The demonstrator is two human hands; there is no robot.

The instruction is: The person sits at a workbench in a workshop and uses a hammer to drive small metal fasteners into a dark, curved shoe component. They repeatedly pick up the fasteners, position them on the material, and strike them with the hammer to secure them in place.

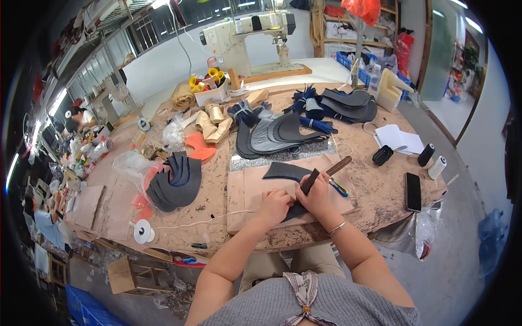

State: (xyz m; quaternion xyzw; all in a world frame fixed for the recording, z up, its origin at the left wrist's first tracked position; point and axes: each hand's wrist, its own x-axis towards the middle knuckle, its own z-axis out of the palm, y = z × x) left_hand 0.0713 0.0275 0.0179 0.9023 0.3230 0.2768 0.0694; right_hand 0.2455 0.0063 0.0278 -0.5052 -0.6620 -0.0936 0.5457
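Both hands work close together over a pale board (247,190) at the table's near edge. My right hand (317,196) is closed round a dark, flat, bar-shaped tool (310,181) that slants up out of the fist; its lower end is hidden. Beside it, my left hand (275,205) has its fingers curled and pressed onto a dark grey cut piece (297,212), mostly covered by the hands. Just beyond lies another dark grey piece (283,171) with a blue edge. A brown wooden stick (340,165) and a blue-and-green cutter (338,188) lie by my right hand.
Stacks of curved grey pieces lie at the left (176,185) and beyond the board (283,133). A thread spool (143,232) stands near the front left edge. At right are a phone (412,191), a black case (383,156) and paper (397,137). A sewing machine (247,43) stands behind.
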